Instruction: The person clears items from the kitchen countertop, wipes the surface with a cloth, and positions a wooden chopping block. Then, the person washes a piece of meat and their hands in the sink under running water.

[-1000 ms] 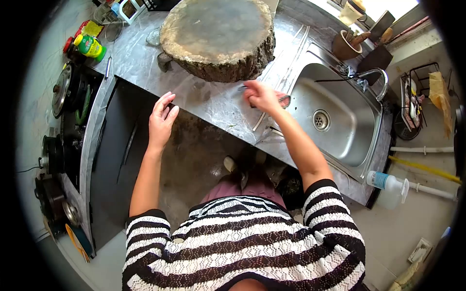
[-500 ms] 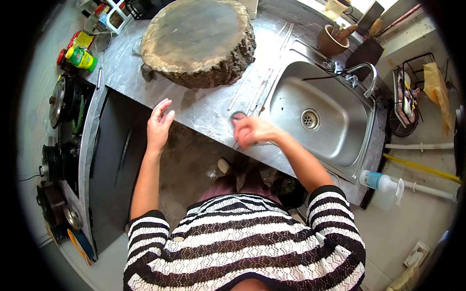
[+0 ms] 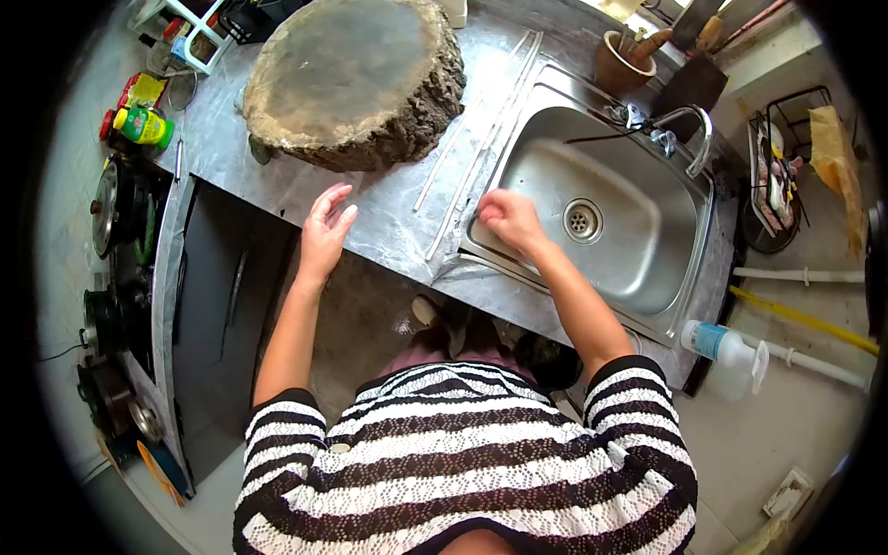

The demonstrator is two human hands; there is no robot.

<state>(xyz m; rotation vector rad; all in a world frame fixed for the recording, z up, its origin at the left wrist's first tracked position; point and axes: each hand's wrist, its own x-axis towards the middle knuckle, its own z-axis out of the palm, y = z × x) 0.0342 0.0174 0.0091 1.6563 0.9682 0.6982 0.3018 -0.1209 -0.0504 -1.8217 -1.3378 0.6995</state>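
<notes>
My right hand is curled closed at the left rim of the steel sink. Whatever its fingers may hold is hidden from above. A small dark patch shows just left of the fingertips. My left hand hovers by the front edge of the grey marbled counter, fingers apart and nothing in them. Beyond it stands a thick round wooden chopping block with rough bark. Thin pale strips lie on the counter between the block and the sink.
A faucet bends over the sink's far right side. Behind the sink stands a brown pot with a pestle. A plastic bottle is at the right, and lidded pans line the left. A green-capped yellow bottle stands at back left.
My right hand has moved right, from the counter to the sink's rim. The small reddish-black thing beside it no longer shows. My left hand has shifted slightly right, and the view has turned a little.
</notes>
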